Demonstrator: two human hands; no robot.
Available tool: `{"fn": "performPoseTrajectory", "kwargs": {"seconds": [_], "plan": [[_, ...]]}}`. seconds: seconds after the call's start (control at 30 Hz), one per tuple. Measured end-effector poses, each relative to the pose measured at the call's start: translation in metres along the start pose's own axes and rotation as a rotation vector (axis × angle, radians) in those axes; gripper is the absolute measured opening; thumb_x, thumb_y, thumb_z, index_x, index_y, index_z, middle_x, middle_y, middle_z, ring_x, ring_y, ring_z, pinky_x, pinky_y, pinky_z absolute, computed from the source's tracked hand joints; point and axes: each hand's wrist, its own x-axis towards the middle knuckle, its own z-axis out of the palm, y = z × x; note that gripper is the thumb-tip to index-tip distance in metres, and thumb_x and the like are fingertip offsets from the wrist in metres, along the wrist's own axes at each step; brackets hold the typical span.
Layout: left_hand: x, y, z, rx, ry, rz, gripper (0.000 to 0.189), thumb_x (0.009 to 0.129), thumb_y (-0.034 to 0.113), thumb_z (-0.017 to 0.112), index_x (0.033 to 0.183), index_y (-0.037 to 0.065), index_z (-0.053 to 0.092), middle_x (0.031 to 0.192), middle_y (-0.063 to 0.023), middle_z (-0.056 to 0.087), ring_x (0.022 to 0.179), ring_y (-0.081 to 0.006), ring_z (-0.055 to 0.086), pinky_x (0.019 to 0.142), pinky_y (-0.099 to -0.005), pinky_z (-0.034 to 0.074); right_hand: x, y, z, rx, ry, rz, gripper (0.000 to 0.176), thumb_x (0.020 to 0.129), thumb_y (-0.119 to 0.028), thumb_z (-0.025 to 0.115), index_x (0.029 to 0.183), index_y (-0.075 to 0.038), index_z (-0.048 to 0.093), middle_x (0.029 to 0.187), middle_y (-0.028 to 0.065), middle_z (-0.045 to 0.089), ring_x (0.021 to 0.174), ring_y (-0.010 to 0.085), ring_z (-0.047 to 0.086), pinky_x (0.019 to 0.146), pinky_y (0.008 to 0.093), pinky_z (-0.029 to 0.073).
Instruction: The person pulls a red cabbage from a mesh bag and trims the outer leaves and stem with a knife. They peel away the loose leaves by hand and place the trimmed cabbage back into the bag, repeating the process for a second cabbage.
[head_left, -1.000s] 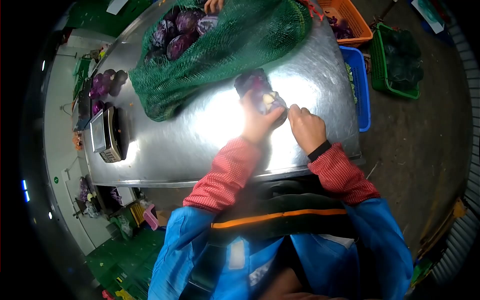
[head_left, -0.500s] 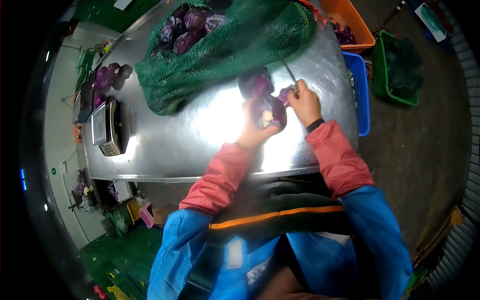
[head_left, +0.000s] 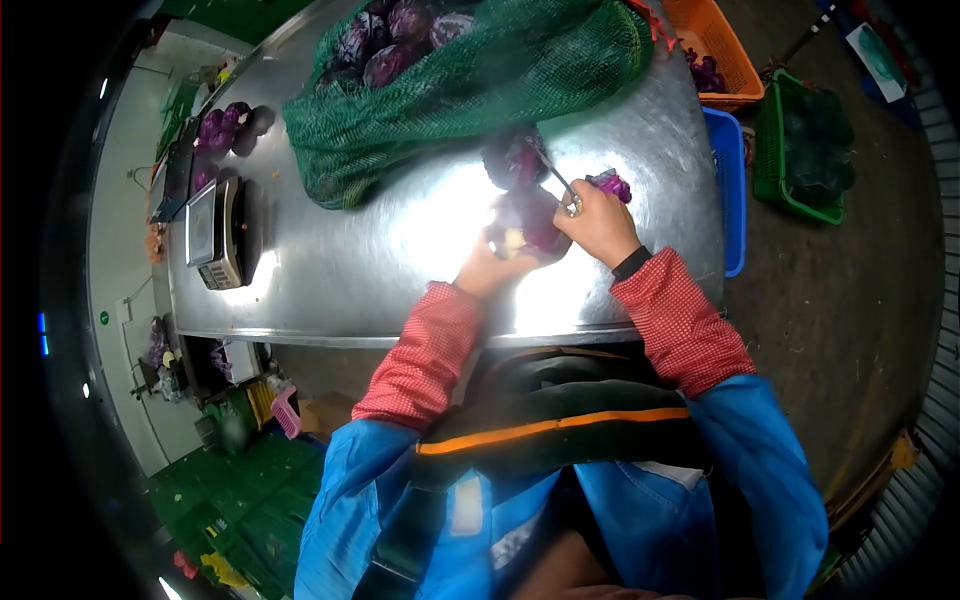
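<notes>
My left hand (head_left: 492,268) is closed around the lower left side of a red cabbage (head_left: 540,222), whose pale cut stem faces toward me. In my right hand (head_left: 603,225) is a knife (head_left: 556,174), its blade slanting up and to the left over the steel table. The fingers of that hand are right at the cabbage's right side. Just beyond lies a second red cabbage (head_left: 512,160), overlapped by the blade tip in this view. A loose purple cabbage leaf (head_left: 612,185) rests on the table past my right knuckles.
A green mesh sack (head_left: 470,90) of red cabbages spreads across the back of the steel table (head_left: 330,290). To the left stand a scale (head_left: 215,240) and several cabbages (head_left: 220,130). Orange (head_left: 735,55), blue (head_left: 735,200) and green crates (head_left: 775,150) line the right side.
The purple leaf that was at my right fingers now lies on the table. My right hand has come down and left to the cabbage, and the knife still points up and left.
</notes>
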Motion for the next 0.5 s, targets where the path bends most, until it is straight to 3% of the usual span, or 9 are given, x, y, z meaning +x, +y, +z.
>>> {"fn": "performPoseTrajectory", "kwargs": {"seconds": [0.1, 0.17, 0.2, 0.3, 0.4, 0.43, 0.5], "plan": [[0.003, -0.009, -0.002, 0.088, 0.001, 0.04, 0.108, 0.061, 0.019, 0.089, 0.146, 0.008, 0.023, 0.135, -0.0139, 0.04, 0.121, -0.0257, 0.048, 0.102, -0.0368, 0.043, 0.001, 0.001, 0.001, -0.258, 0.008, -0.02, 0.019, 0.08, -0.018, 0.062, 0.091, -0.002, 0.058, 0.074, 0.0195, 0.067, 0.072, 0.0372, 0.067, 0.065, 0.0455, 0.053], [0.004, -0.014, -0.007, 0.071, 0.0, -0.05, 0.108, 0.061, 0.018, 0.089, 0.146, 0.008, 0.022, 0.135, -0.0138, 0.04, 0.12, -0.0251, 0.048, 0.102, -0.0371, 0.043, 0.005, 0.032, -0.003, -0.183, 0.094, -0.058, 0.018, 0.082, -0.013, 0.058, 0.094, 0.0, 0.058, 0.076, 0.021, 0.067, 0.072, 0.0374, 0.067, 0.066, 0.0466, 0.053], [0.004, -0.012, -0.008, 0.043, 0.003, -0.085, 0.109, 0.061, 0.018, 0.089, 0.146, 0.008, 0.021, 0.135, -0.014, 0.04, 0.12, -0.025, 0.048, 0.102, -0.0372, 0.043, 0.012, 0.066, 0.007, -0.1, 0.153, -0.035, 0.02, 0.08, -0.012, 0.061, 0.095, 0.0, 0.058, 0.073, 0.0246, 0.065, 0.069, 0.0415, 0.065, 0.062, 0.0479, 0.052], [0.0, 0.004, -0.003, -0.074, 0.04, -0.149, 0.111, 0.061, 0.017, 0.089, 0.147, 0.008, 0.019, 0.135, -0.0152, 0.038, 0.121, -0.0255, 0.047, 0.101, -0.0376, 0.044, 0.018, 0.081, 0.006, -0.173, 0.198, 0.149, 0.029, 0.082, -0.019, 0.065, 0.102, 0.0, 0.058, 0.077, 0.0236, 0.067, 0.072, 0.0424, 0.066, 0.065, 0.0469, 0.052], [-0.004, 0.012, 0.016, -0.171, 0.134, -0.088, 0.114, 0.061, 0.018, 0.09, 0.147, 0.009, 0.016, 0.136, -0.017, 0.034, 0.121, -0.0269, 0.046, 0.101, -0.0381, 0.045, 0.001, 0.024, -0.013, -0.007, 0.222, 0.056, 0.035, 0.083, -0.028, 0.068, 0.103, -0.001, 0.058, 0.078, 0.0215, 0.067, 0.073, 0.0421, 0.066, 0.065, 0.0463, 0.052], [-0.005, 0.01, 0.023, -0.202, 0.158, -0.05, 0.115, 0.061, 0.018, 0.09, 0.148, 0.009, 0.015, 0.136, -0.0177, 0.033, 0.121, -0.0274, 0.046, 0.101, -0.0383, 0.045, -0.004, 0.011, -0.012, 0.147, 0.157, 0.052, 0.038, 0.082, -0.033, 0.07, 0.101, -0.003, 0.057, 0.082, 0.0198, 0.068, 0.076, 0.0404, 0.067, 0.066, 0.0444, 0.052], [-0.004, 0.004, 0.028, -0.196, 0.158, 0.03, 0.116, 0.062, 0.021, 0.09, 0.149, 0.009, 0.014, 0.136, -0.0192, 0.031, 0.122, -0.0287, 0.045, 0.101, -0.039, 0.044, -0.006, 0.005, -0.003, 0.091, -0.028, 0.039, 0.039, 0.083, -0.033, 0.066, 0.109, -0.006, 0.056, 0.083, 0.0182, 0.068, 0.083, 0.0382, 0.066, 0.073, 0.0421, 0.052]]}}
